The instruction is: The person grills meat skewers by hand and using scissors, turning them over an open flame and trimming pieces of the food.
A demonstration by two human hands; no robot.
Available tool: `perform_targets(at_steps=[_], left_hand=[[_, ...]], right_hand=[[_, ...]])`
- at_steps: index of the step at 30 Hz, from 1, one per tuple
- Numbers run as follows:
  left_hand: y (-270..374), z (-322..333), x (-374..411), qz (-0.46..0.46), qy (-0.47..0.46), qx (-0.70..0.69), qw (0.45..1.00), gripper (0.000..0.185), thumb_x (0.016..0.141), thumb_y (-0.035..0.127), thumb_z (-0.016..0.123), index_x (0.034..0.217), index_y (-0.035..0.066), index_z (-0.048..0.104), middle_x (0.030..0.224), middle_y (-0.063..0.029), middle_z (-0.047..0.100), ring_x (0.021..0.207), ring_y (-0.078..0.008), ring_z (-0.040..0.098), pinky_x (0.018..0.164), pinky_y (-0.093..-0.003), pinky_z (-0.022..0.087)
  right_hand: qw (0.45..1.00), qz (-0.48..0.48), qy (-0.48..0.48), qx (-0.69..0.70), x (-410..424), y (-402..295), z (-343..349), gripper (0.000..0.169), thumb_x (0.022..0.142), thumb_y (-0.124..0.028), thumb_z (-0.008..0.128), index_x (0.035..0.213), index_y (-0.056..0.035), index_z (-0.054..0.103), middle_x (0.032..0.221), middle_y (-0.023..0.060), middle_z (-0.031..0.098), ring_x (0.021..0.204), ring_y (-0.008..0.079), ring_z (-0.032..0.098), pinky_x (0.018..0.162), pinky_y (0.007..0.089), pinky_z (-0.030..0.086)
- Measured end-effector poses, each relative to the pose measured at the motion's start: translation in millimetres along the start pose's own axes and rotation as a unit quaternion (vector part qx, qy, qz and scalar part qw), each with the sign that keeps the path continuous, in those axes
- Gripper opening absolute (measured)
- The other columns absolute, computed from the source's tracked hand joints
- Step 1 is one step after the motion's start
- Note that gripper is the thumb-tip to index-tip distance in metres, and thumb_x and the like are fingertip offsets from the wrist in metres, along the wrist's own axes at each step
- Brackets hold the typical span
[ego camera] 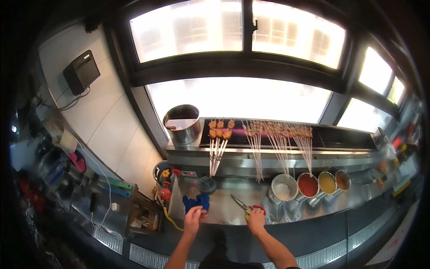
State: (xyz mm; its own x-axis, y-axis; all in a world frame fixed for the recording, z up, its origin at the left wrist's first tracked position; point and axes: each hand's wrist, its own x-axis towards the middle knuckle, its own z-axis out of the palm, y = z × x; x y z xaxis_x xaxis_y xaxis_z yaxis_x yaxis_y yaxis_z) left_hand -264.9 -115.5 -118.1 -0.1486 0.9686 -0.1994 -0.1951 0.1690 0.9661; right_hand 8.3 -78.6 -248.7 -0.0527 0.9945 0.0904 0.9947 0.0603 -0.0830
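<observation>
My right hand has its fingers around the red and yellow handles of a pair of scissors. Their blades point up and left over the steel counter. Bent fingers of my left hand meet the near edge of a crumpled blue cloth; whether they pinch it cannot be made out. Just beyond the cloth sits a dark grey scouring ball. On the long grill lie skewers with large orange-brown pieces at left and several small meat skewers farther right, handles towards me.
Metal seasoning cups hold white, red, yellow and brown contents. A tall steel pot stands at the grill's left end. Below it are a red gas regulator and yellow hose. Left is a side table.
</observation>
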Motion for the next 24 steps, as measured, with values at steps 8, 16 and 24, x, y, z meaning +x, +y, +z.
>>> perform_targets(at_steps=[8,16,24], left_hand=[[66.6,34.9,179.0,-0.059,0.011,0.016,0.998,0.030,0.092,0.026,0.047,0.110,0.002,0.051,0.102,-0.0115,0.060,0.085,-0.0165,0.059,0.072,-0.0271,0.047],[81.0,71.2,183.5,-0.175,-0.085,-0.128,0.973,0.021,0.094,0.022,0.043,0.099,0.004,0.050,0.089,-0.0092,0.063,0.067,-0.0137,0.061,0.059,-0.0250,0.049],[57.2,88.9,191.7,-0.172,-0.049,-0.160,0.971,0.014,0.093,0.019,0.043,0.095,0.005,0.048,0.081,-0.0071,0.061,0.050,-0.0093,0.049,0.044,-0.0222,0.038]], right_hand=[[0.952,-0.013,-0.211,0.222,20.0,6.0,-51.0,0.041,0.075,-0.023,0.063,0.102,0.0042,0.048,0.083,0.0222,0.062,0.073,0.0353,0.061,0.063,0.0390,0.050],[0.435,0.124,-0.369,0.812,39.3,-7.9,-241.3,0.046,0.086,-0.030,0.055,0.121,-0.0005,0.045,0.072,0.0040,0.050,0.056,0.0122,0.048,0.049,0.0207,0.037],[0.170,0.125,-0.302,0.930,166.4,-70.6,-259.0,0.065,0.089,-0.057,0.036,0.119,0.0009,0.046,0.081,0.0063,0.049,0.069,0.0169,0.046,0.060,0.0262,0.037]])
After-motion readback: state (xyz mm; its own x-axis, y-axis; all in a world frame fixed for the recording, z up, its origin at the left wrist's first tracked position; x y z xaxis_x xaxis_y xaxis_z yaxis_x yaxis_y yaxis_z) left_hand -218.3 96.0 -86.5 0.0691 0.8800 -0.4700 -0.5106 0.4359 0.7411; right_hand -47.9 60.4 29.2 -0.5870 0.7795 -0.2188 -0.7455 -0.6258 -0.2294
